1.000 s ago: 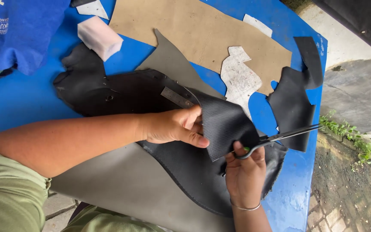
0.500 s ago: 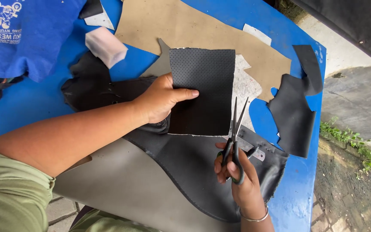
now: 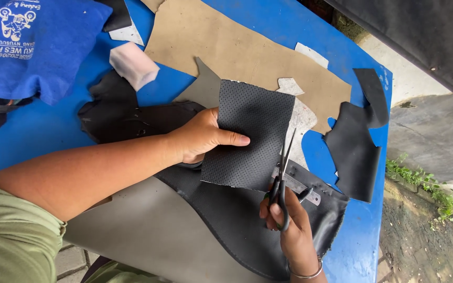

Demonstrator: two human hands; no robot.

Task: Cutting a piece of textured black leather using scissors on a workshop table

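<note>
Outdoor leather workshop: blue worktable (image 3: pixel 48 131), leather offcuts (image 3: pixel 353 149), scissors (image 3: pixel 281 178).

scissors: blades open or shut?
Open slightly. The scissors in the right hand show two blades spread in a narrow V, tips apart beside the right edge of the perforated black piece.

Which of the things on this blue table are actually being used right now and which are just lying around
In use:
- left hand holding the perforated black piece
- right hand holding the scissors

Lying about:
- tan sheet
- blue cloth
- black offcut
- metal ruler
- small white scraps
</note>
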